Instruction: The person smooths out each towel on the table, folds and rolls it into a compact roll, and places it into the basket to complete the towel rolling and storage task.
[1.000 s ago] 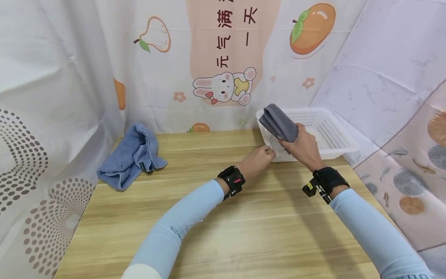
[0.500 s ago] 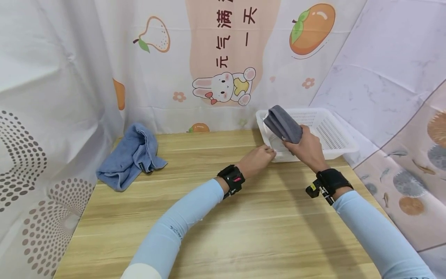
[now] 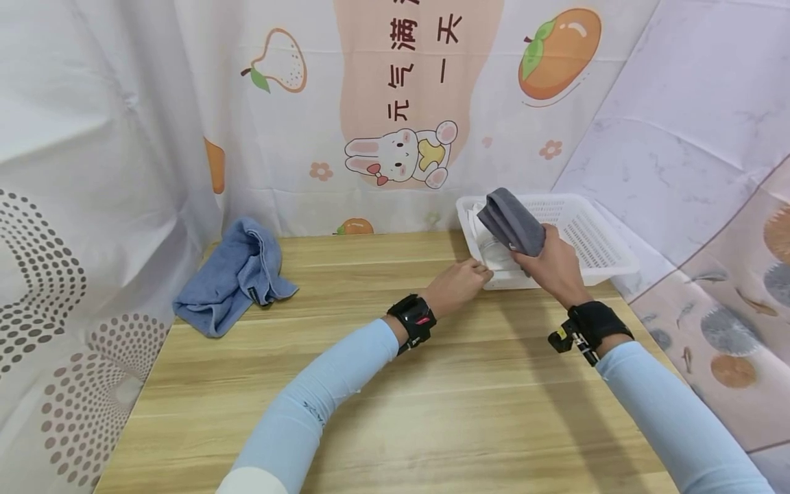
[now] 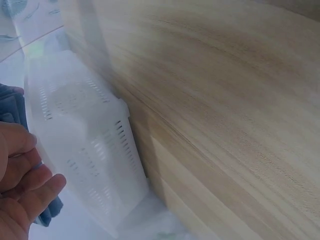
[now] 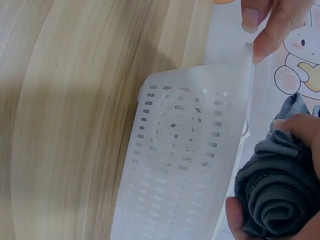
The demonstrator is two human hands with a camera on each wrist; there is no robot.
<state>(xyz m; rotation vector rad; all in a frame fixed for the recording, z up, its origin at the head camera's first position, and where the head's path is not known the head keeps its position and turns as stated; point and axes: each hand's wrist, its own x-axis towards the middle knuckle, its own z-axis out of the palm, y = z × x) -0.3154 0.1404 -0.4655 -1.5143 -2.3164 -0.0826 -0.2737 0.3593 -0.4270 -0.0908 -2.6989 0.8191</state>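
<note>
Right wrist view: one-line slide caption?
Right hand grips a rolled grey towel beside the white slotted basket, whose corner the left hand's fingers pinch.

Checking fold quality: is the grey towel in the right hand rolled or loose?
Rolled. The grey towel shows a tight spiral at its end in the right wrist view, gripped by the right hand over the white basket.

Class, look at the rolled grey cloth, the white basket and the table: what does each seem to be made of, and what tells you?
Grey cloth: soft towelling, probably microfibre; fuzzy, rolls in a spiral.
White basket: moulded plastic, matt; slotted walls.
Table: pale wood or wood-look laminate; straight grain lines, faint sheen.
</note>
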